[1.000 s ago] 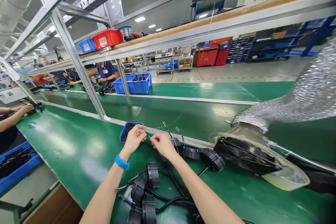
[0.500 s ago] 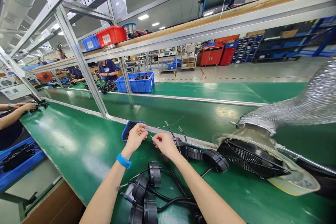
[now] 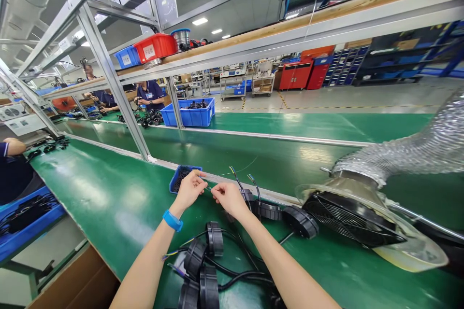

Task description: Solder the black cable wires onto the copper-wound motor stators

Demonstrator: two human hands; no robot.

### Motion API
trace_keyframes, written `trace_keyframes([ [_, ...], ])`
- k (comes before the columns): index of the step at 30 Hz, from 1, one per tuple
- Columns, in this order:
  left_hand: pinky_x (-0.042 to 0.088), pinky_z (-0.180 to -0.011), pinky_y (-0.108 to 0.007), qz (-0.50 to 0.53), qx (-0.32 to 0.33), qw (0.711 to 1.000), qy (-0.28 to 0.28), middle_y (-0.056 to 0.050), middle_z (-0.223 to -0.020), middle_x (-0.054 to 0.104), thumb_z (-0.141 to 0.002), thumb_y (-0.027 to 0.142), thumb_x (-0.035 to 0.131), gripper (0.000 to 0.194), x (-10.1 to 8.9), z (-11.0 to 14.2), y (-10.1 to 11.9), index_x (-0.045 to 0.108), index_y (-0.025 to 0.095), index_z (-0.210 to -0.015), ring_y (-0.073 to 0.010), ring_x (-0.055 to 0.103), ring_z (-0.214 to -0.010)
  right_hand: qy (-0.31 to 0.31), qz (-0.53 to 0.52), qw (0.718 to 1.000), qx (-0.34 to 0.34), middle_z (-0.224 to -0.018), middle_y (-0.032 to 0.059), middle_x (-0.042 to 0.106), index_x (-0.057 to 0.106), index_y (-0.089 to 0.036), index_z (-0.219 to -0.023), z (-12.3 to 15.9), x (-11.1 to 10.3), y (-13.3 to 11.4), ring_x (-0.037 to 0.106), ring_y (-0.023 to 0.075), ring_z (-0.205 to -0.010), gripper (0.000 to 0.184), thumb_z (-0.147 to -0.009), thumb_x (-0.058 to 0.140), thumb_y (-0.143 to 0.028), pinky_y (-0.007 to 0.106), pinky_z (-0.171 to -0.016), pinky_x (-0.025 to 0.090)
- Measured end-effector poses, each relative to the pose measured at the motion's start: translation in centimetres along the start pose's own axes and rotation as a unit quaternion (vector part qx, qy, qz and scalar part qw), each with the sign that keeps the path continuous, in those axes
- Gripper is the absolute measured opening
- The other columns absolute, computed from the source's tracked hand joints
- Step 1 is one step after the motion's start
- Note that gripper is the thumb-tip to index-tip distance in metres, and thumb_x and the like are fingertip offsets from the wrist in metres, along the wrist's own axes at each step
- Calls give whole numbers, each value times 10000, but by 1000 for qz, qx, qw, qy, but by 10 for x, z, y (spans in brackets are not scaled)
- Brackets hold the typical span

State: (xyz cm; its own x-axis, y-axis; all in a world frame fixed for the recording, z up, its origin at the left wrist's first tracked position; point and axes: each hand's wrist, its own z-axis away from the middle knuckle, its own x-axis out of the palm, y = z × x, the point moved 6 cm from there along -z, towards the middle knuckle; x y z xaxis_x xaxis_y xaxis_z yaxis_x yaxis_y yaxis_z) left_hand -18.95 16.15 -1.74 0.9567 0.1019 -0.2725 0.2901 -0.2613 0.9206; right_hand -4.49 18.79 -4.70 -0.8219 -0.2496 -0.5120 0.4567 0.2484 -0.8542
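From my remote seat, the far left edge of the frame shows a co-worker's navy sleeve (image 3: 7, 171) above a blue bin (image 3: 31, 222) of black cables, with the green tabletop (image 3: 90, 193) running from there across the lower frame. Upper left of center, a red crate (image 3: 155, 47) sits on a shelf (image 3: 232, 43), and below it another person (image 3: 150, 94) stands behind a blue tote (image 3: 188, 113) on the next line. Nearer me, a small blue tray (image 3: 180, 178) of dark wire sits at the far edge of the tabletop, just beyond my left hand (image 3: 189, 191), which wears a blue wristband (image 3: 172, 220). Its fingers (image 3: 198, 176) are drawn together beside the tray. The right hand (image 3: 229, 200) is just to the right, its fingers (image 3: 214, 188) also drawn together and close to the left ones. A thin wire end (image 3: 207, 186) shows between the hands, too fine for me to tell whether either hand has it clamped. Round black plugs (image 3: 213, 239) lie below the hands, joined by black cables (image 3: 246, 280), and more plugs (image 3: 300, 222) sit to the right below upright colored leads (image 3: 235, 178). At the right, a black fan (image 3: 348, 217) is attached to a silver duct (image 3: 409, 154).
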Motion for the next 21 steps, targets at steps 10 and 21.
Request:
trace_keyframes([
  [10, 477, -554, -244, -6, -21, 999, 38, 33, -651, 583, -748, 259, 662, 294, -1, 1, -1, 565, 160, -1007, -122, 580, -575, 4, 6, 1000, -2, -620, 14, 690, 658, -185, -656, 0, -1, -1, 648, 150, -580, 217, -835, 547, -236, 228, -577, 453],
  [21, 489, -557, -240, 1, -29, 999, 30, 35, -654, 570, -747, 251, 662, 295, -1, 1, -2, 554, 160, -1007, -121, 583, -585, 6, 2, 1000, -7, -639, 18, 696, 654, -184, -652, 0, -1, -1, 648, 146, -580, 215, -835, 550, -230, 219, -559, 434],
])
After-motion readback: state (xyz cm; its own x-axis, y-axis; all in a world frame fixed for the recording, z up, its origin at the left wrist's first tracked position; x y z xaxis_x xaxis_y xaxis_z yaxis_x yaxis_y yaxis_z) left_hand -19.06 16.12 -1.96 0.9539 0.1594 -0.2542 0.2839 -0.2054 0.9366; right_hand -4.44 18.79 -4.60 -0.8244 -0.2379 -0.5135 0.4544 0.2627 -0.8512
